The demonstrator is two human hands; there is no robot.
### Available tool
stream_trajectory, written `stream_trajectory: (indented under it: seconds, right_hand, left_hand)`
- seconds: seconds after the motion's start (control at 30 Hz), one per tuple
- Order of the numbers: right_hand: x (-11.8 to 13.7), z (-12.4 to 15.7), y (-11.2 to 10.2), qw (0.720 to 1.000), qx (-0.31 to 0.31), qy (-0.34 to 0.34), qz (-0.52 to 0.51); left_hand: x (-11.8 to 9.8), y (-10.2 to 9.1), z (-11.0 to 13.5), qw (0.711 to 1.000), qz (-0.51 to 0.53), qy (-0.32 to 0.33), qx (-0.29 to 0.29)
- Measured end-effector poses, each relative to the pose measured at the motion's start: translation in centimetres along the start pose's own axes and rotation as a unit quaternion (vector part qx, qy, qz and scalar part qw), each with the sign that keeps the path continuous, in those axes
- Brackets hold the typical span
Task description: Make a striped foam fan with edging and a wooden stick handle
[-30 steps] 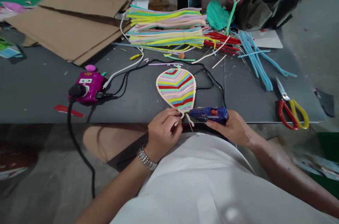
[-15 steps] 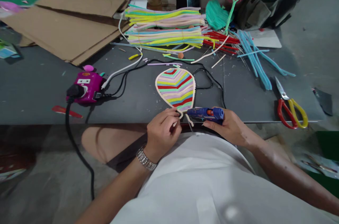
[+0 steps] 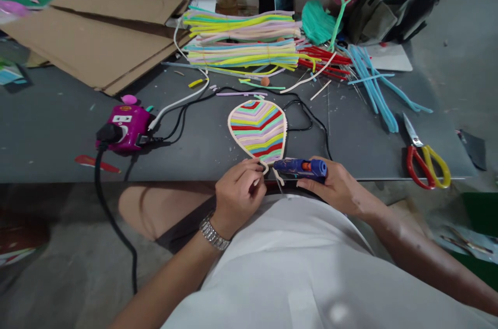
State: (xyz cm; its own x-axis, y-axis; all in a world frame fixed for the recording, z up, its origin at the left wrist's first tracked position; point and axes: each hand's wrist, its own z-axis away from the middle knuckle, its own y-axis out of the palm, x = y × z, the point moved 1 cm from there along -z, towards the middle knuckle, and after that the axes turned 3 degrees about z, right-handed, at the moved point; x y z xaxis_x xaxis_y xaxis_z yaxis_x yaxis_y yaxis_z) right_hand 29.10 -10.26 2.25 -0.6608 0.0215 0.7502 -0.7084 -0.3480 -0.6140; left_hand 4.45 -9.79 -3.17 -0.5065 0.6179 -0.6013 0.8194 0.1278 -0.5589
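A leaf-shaped piece [image 3: 258, 131] made of striped coloured strips lies on the dark table [image 3: 54, 132], its pointed end toward me. My left hand [image 3: 238, 195] pinches the cream strip at that pointed end, fingers closed. My right hand [image 3: 337, 187] grips a blue glue gun [image 3: 300, 167] lying sideways, its nozzle aimed left at the tip of the leaf piece. The gun's black cord runs up and round the piece.
Bundles of coloured strips [image 3: 241, 38] lie at the back, with blue strips [image 3: 373, 85] to the right. Red-and-yellow scissors [image 3: 426, 160] rest near the right edge. A magenta power strip [image 3: 126, 127] with cables sits left. Cardboard sheets [image 3: 93, 33] cover the back left; a dark bag [image 3: 392, 4] stands back right.
The glue gun and my right hand have shifted slightly left, toward the tip of the leaf piece. My left hand keeps its pinch.
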Motion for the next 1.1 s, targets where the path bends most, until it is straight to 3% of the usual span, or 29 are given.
stream_trajectory:
  seconds: [1.1]
  right_hand:
    - [-0.42,0.84,-0.33,0.995,-0.022,-0.046,0.087]
  left_hand:
    - [-0.62,0.04,-0.32,0.999,-0.037,0.026,0.007]
